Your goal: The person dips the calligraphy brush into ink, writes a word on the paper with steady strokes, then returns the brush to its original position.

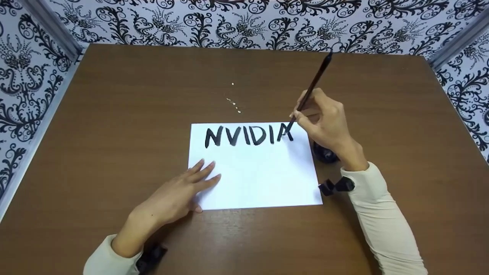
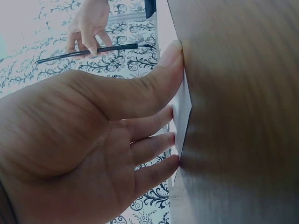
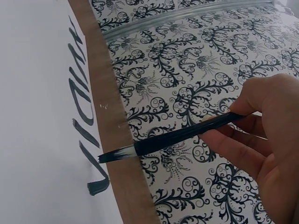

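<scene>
My right hand pinches a dark-handled paintbrush between thumb and fingers, the handle slanting up and away. In the right wrist view, its bristles are dark at the tip and paler near the ferrule, with the tip right at the last letter. A white sheet of paper carries the black lettering "NVIDIA" along its far edge. My left hand rests on the sheet's near left corner, fingers spread and straight. In the left wrist view, its thumb lies at the paper's edge.
A round black container stands just right of the sheet, partly hidden by my right hand. Small pale specks mark the brown table beyond the paper. Patterned black-and-white walls border the table.
</scene>
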`<act>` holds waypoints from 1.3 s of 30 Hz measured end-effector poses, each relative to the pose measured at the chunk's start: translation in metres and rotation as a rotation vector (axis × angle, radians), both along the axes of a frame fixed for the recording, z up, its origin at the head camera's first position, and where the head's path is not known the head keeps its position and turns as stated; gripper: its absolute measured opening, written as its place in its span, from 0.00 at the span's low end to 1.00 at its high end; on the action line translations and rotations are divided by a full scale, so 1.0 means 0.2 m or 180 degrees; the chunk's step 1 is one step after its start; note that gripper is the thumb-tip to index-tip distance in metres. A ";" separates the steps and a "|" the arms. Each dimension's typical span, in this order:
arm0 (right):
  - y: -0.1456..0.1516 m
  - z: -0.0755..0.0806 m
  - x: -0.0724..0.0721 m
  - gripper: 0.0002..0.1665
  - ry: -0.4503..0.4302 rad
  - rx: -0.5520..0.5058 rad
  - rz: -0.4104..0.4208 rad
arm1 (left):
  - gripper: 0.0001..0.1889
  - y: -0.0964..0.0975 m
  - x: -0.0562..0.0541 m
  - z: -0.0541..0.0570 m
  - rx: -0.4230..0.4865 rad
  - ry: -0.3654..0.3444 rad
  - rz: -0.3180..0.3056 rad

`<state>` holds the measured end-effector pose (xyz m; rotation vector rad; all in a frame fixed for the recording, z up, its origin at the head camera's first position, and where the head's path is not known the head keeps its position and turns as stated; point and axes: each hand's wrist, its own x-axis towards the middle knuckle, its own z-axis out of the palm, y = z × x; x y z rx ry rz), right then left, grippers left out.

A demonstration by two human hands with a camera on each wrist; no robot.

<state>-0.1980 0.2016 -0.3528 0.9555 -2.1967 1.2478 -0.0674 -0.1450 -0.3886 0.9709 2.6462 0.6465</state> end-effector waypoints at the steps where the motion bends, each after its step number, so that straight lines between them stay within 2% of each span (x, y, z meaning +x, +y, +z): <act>1: 0.00 0.00 0.00 0.14 0.0000 -0.0019 0.0011 | 0.38 0.00 0.00 0.00 0.0001 -0.0006 0.0006; 8: 0.00 -0.03 -0.01 0.14 -0.0023 -0.0094 0.0031 | 0.38 0.00 0.00 0.00 0.0026 -0.0002 0.0003; 17: 0.01 -0.04 -0.02 0.12 -0.0093 0.0040 -0.0191 | 0.38 0.00 0.00 0.00 0.0011 0.0008 -0.0012; 25: 0.02 -0.04 -0.03 0.10 -0.0022 0.0192 -0.0223 | 0.40 -0.01 0.00 0.00 0.0024 0.0077 -0.0038; 32: 0.03 -0.04 -0.04 0.10 -0.0014 0.0177 -0.0192 | 0.40 -0.01 -0.01 0.00 -0.0007 0.0037 -0.0010; 39: 0.04 -0.05 -0.05 0.10 0.0037 0.0240 -0.0273 | 0.39 -0.01 0.00 -0.01 -0.0013 0.0027 -0.0005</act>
